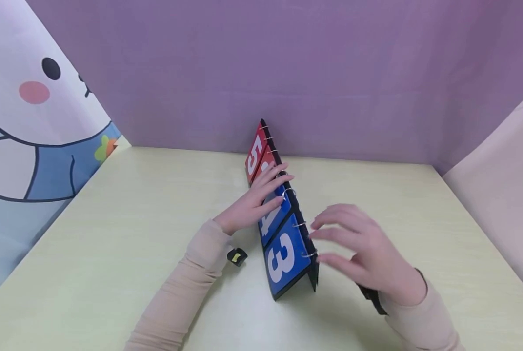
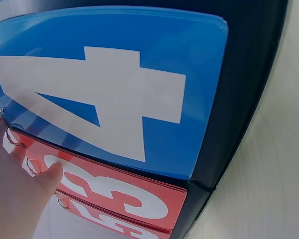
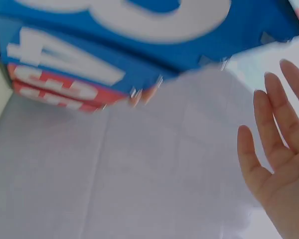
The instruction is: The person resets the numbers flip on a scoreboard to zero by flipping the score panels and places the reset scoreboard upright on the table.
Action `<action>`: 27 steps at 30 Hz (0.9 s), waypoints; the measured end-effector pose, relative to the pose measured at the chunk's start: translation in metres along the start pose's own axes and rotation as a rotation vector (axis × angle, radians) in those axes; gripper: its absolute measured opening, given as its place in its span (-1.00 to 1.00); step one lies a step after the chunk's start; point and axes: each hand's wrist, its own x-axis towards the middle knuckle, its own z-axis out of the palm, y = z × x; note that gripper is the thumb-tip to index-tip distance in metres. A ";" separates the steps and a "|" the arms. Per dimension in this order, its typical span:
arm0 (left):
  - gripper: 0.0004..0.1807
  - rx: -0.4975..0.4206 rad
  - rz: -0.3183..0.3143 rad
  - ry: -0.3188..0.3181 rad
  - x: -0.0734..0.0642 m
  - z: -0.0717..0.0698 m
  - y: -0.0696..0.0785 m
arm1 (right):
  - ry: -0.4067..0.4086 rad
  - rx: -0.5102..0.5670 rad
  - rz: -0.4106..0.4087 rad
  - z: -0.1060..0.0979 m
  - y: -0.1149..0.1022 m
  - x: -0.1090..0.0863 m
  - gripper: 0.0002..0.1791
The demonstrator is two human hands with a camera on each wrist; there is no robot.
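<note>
A tabletop flip scoreboard (image 1: 281, 261) stands like a tent on the table, its number cards hung on metal rings along the black top edge. Blue cards with a 3 and a 4 (image 2: 164, 94) are at the near end; red cards (image 2: 134, 194), one with a 5, are at the far end. My left hand (image 1: 253, 204) rests across the top edge around the middle, fingers extended over the cards and partly covering them. To the right of the near end, my right hand (image 1: 367, 246) hovers with loosely bent, spread fingers, holding nothing.
The pale yellow table (image 1: 156, 204) extends on both sides of the scoreboard. Behind it hangs a purple cloth (image 1: 331, 73), with a cartoon-printed cloth (image 1: 15, 131) at the left. A small black device (image 1: 237, 256) is by my left wrist.
</note>
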 end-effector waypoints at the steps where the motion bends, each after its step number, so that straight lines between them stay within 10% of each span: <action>1: -0.44 -0.001 -0.004 -0.002 0.000 0.000 0.000 | 0.027 0.008 0.032 -0.003 0.004 -0.001 -0.59; 6: -0.43 -0.008 -0.013 -0.004 0.000 0.000 0.001 | 0.027 -0.007 0.214 -0.013 0.019 -0.009 -0.65; 16: -0.43 -0.009 -0.006 0.002 0.001 0.001 -0.001 | -0.409 0.191 0.612 0.004 0.050 -0.023 -0.67; 27: -0.43 -0.014 -0.010 -0.003 0.000 0.000 0.000 | -0.515 0.298 0.684 0.015 0.059 -0.030 -0.58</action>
